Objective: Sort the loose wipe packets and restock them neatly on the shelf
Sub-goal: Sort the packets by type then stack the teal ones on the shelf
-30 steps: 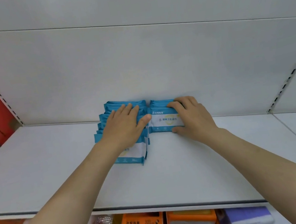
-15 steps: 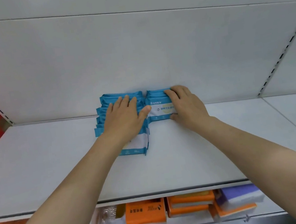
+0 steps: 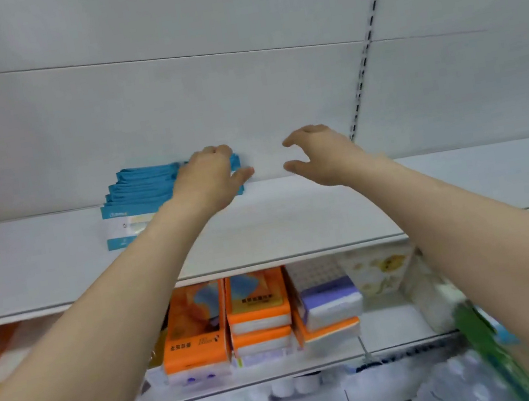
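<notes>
We judge the restocking largely done: the blue wipe packets [image 3: 148, 198] lie overlapped against the shelf [image 3: 293, 216] back wall, our left hand [image 3: 210, 183] resting on their right end, fingers curled over, our right hand [image 3: 320, 156] half-curled, holding nothing.

Single head view, close, forward and slightly downward at shelf [image 3: 260, 228].

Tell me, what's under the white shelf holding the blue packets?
Under the white shelf, a lower shelf holds orange tissue packs, a purple pack and a floral box. The arms hide what lies further left and right.
</notes>
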